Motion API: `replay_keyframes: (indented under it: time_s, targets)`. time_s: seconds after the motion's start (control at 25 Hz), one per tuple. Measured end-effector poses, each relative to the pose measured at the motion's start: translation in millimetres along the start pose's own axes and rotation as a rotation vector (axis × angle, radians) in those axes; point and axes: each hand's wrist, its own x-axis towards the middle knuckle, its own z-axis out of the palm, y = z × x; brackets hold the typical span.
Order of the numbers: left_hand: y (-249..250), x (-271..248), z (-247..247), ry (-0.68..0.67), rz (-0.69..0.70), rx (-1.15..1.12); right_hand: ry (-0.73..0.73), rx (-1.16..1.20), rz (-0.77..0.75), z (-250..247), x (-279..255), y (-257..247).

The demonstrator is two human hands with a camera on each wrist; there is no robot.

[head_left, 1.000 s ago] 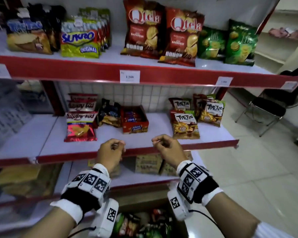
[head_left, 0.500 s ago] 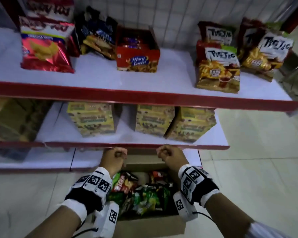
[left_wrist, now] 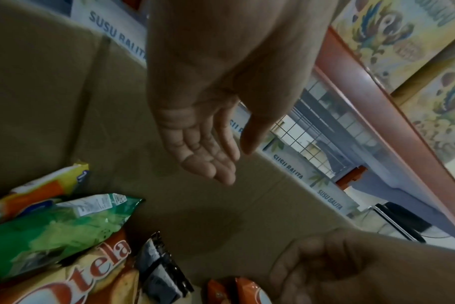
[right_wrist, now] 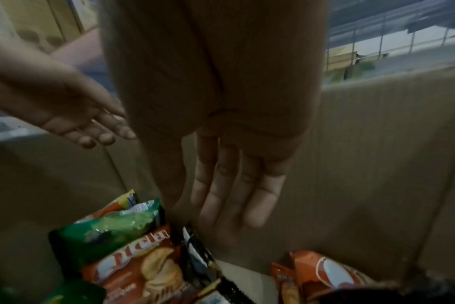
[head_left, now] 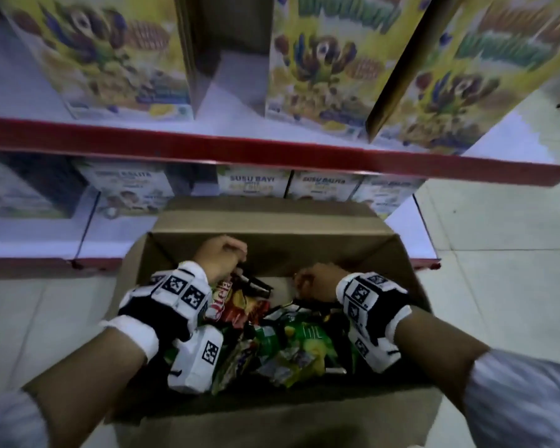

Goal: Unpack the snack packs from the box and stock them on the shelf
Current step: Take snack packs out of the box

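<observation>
Snack packs [head_left: 272, 337] lie heaped in an open brown cardboard box [head_left: 272, 412] on the pale tiled floor [head_left: 498, 270], filling its near half; the far part of the box bottom shows bare card.

We note our left hand [left_wrist: 203, 144] inside the box above the far left of the heap. The left wrist view shows its fingers straight and loosely together, thumb apart, palm bare, touching no pack. Our right hand [right_wrist: 234, 185] hangs over the far right of the heap, fingers straight and side by side, pointing down toward the box wall, also holding nothing. Both wrists carry black-and-white marker bands [head_left: 181, 292].

Just below the left hand: a red-orange Qtela chip bag [right_wrist: 140, 271], with a green crinkled bag [right_wrist: 109, 228] to its left and a dark black-and-white pack [right_wrist: 198, 255] on its right. Under the right hand lies an orange bag with a white oval [right_wrist: 330, 273], against the box wall. Nearer us sit more green and yellow foil packs [head_left: 291, 347], overlapping; we cannot count them.

Beyond the box stands a red-edged white shelf [head_left: 272, 150]. The bottom tier carries white milk cartons marked SUSU BALITA and SUSU BAYI [head_left: 256, 184]. The tier above carries tall yellow cereal boxes [head_left: 317, 59], the rightmost turned at an angle.
</observation>
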Motion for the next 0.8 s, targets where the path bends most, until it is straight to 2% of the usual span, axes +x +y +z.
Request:
replay_keyframes:
  time_s: [0.2, 0.32, 0.44, 0.52, 0.64, 0.72, 0.8]
  targets:
    - [-33, 44, 10, -0.038, 0.114, 0.093, -0.062, -0.232, 0.006, 51, 71, 15]
    - [-39, 45, 5, -0.035, 0.200, 0.129, -0.088, -0.323, 0.015, 69, 87, 17]
    - [-40, 29, -5, -0.025, 0.248, 0.122, 0.162, -0.344, 0.014, 82, 81, 12]
    - [-38, 17, -16, -0.004, 0.266, 0.094, 0.247, -0.265, -0.018, 68, 70, 4]
    - [-34, -4, -29, -0.021, 0.225, 0.130, 0.248, 0.029, -0.123, 22, 34, -14]
    - [-32, -15, -36, -0.104, 0.131, 0.168, 0.326, 0.196, -0.190, -7, 5, -25]
    - [-29, -24, -41, -0.260, 0.074, 0.071, 0.458, 0.318, -0.303, -20, -25, -35]
